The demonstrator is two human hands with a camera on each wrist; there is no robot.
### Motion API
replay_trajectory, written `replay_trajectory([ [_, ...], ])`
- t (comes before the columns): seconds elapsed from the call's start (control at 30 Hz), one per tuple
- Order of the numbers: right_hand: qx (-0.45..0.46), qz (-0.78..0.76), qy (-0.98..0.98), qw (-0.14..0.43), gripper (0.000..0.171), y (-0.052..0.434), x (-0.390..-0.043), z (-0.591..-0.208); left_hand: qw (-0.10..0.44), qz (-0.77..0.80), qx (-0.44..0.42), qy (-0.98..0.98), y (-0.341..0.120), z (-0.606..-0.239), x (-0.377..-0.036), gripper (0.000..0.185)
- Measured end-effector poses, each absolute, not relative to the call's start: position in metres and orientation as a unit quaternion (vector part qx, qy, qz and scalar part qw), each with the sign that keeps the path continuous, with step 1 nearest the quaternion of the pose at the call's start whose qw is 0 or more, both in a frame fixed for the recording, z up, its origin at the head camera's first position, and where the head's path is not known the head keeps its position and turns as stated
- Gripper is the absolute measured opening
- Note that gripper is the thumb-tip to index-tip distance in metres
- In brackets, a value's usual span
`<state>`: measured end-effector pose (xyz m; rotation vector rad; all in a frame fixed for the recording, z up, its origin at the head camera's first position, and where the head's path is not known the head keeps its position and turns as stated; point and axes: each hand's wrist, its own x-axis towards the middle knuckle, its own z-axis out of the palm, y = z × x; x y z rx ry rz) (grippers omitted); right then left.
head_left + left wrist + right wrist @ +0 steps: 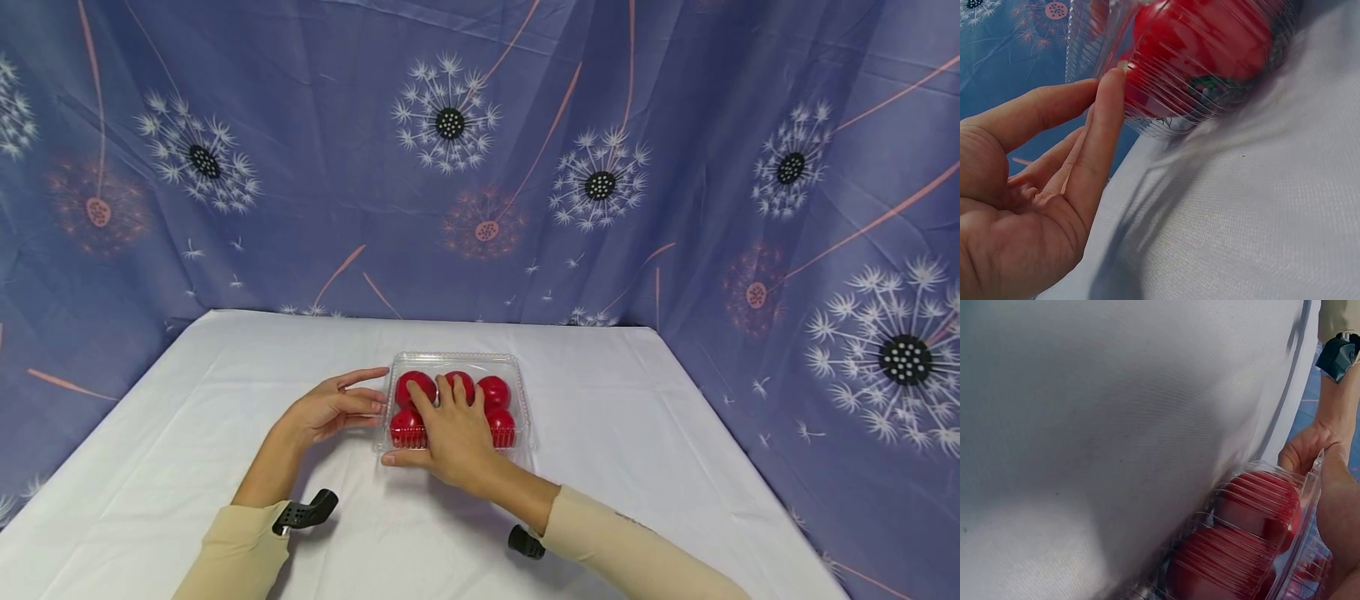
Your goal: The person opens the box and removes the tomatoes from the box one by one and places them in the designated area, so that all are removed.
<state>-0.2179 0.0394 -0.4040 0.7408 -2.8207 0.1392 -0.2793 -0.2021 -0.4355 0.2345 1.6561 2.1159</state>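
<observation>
Clear plastic clamshell [455, 362] of red tomatoes [493, 390] sits mid-table, long axis left-right; my right hand [450, 433] presses flat on its lid, left hand's [330, 410] straight fingertips touch its left side

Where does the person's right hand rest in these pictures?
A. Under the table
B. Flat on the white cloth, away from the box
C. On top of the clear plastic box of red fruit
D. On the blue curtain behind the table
C: in the head view the right hand lies on the lid of the clear plastic box, covering some of the red fruit.
</observation>
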Motion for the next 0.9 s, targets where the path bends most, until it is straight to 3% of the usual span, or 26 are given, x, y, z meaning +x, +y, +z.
replay_trajectory([
  [0.9, 0.253, 0.02, -0.956, 0.145, 0.109, 0.038, -0.221, -0.416, 0.217, 0.771, 0.077, 0.594, -0.2, -0.441, -0.278, 0.072],
])
